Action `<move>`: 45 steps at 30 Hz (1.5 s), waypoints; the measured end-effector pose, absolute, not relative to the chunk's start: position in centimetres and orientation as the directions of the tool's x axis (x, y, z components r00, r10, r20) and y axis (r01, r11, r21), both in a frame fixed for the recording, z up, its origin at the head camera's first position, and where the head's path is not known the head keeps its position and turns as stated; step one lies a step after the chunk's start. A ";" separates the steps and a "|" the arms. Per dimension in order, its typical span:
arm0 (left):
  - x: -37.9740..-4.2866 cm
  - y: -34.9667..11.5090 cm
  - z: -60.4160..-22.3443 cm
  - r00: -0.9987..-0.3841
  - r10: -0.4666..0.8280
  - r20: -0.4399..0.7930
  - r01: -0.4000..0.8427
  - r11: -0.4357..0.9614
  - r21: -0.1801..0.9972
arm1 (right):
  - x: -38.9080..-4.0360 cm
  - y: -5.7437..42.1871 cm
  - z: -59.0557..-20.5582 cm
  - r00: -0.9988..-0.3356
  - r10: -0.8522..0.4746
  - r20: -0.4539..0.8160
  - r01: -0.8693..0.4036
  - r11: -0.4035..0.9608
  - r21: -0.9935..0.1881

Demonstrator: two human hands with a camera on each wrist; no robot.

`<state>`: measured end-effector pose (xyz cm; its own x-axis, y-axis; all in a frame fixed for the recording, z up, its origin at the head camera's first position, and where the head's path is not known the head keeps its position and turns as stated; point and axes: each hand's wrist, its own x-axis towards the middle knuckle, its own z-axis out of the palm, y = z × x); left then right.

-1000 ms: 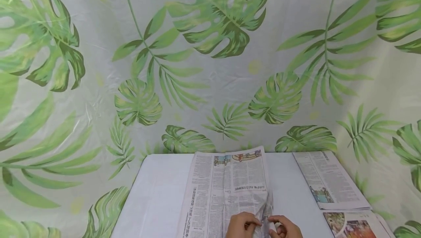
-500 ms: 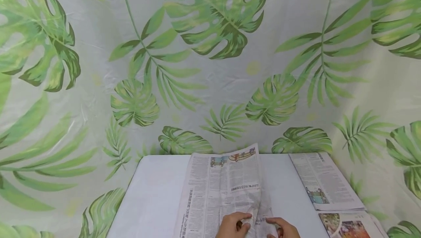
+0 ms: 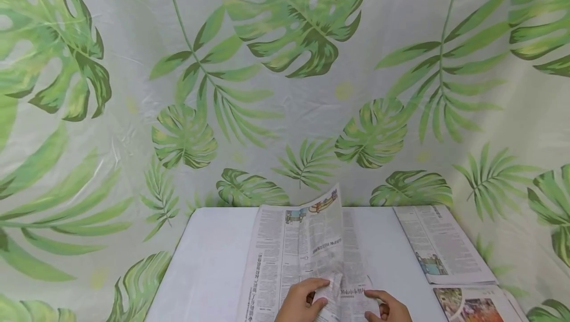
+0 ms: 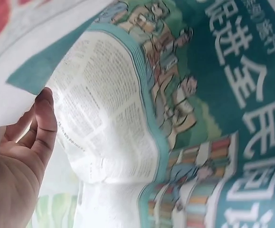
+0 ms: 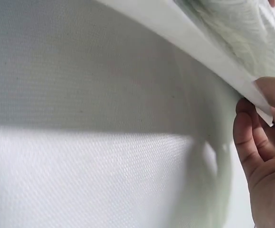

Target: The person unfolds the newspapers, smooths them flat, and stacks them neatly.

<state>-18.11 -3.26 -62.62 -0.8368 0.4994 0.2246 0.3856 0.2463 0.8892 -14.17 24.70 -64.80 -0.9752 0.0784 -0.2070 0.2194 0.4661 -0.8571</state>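
Observation:
A printed newspaper (image 3: 273,248) lies on the white table, its upper right sheet lifted and bent leftward off the page beneath. My left hand (image 3: 303,301) pinches the raised sheet near its lower right edge. In the left wrist view, the left hand (image 4: 23,156) holds the sheet's edge beside a page with a teal illustration (image 4: 180,99) and large white characters. My right hand (image 3: 388,307) is at the right edge of the lower page. In the right wrist view, the right hand (image 5: 270,147) pinches a paper edge (image 5: 213,61) between thumb and fingers.
On the right side of the white table (image 3: 209,262) lie a folded newspaper (image 3: 445,245) and, nearer me, another paper with colour photos (image 3: 478,304). A leaf-patterned curtain (image 3: 285,89) hangs behind the table's far edge.
My left hand has moved left with the top sheet, which has peeled farther up and away from the page below. The right hand stays near the right edge.

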 end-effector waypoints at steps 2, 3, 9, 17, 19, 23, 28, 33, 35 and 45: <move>-18.0 -3.7 -62.4 -0.834 0.496 0.242 0.400 0.243 0.884 | -14.1 24.8 -64.9 -0.974 0.070 -0.214 0.222 0.456 -0.862; -17.9 -3.9 -62.2 -0.833 0.495 0.250 0.407 0.239 0.882 | -14.1 24.9 -64.9 -0.974 0.059 -0.218 0.221 0.451 -0.865; -17.5 -4.7 -61.2 -0.821 0.491 0.292 0.446 0.232 0.864 | -14.1 25.1 -65.1 -0.968 0.048 -0.247 0.245 0.396 -0.885; -17.1 -5.7 -60.0 -0.819 0.469 0.331 0.481 0.245 0.842 | -14.0 25.4 -65.5 -0.961 0.101 -0.257 0.275 0.392 -0.878; -17.0 -5.9 -59.8 -0.812 0.464 0.354 0.501 0.246 0.830 | -14.0 25.4 -65.5 -0.960 0.120 -0.252 0.279 0.395 -0.875; -17.0 -6.6 -59.4 -0.795 0.455 0.401 0.550 0.261 0.793 | -14.1 25.4 -65.4 -0.964 0.159 -0.215 0.263 0.411 -0.873; -17.0 -7.5 -59.2 -0.806 0.434 0.402 0.553 0.312 0.773 | -14.1 25.6 -65.2 -0.967 0.174 -0.184 0.243 0.430 -0.870; -16.9 -8.4 -58.9 -0.826 0.405 0.393 0.541 0.372 0.755 | -14.2 26.0 -65.0 -0.970 0.194 -0.146 0.223 0.476 -0.851; -16.9 -8.7 -58.7 -0.831 0.398 0.388 0.535 0.384 0.753 | -14.2 26.1 -64.9 -0.972 0.195 -0.129 0.212 0.503 -0.838; -16.8 -10.2 -58.1 -0.819 0.396 0.415 0.561 0.402 0.724 | -14.3 26.5 -64.7 -0.975 0.190 -0.116 0.201 0.533 -0.822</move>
<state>-16.77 -10.19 -58.14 -0.8190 0.3958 0.4154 0.5612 0.4019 0.7235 -14.34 26.55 -64.72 -0.9750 0.1898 -0.1157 0.2012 0.5328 -0.8220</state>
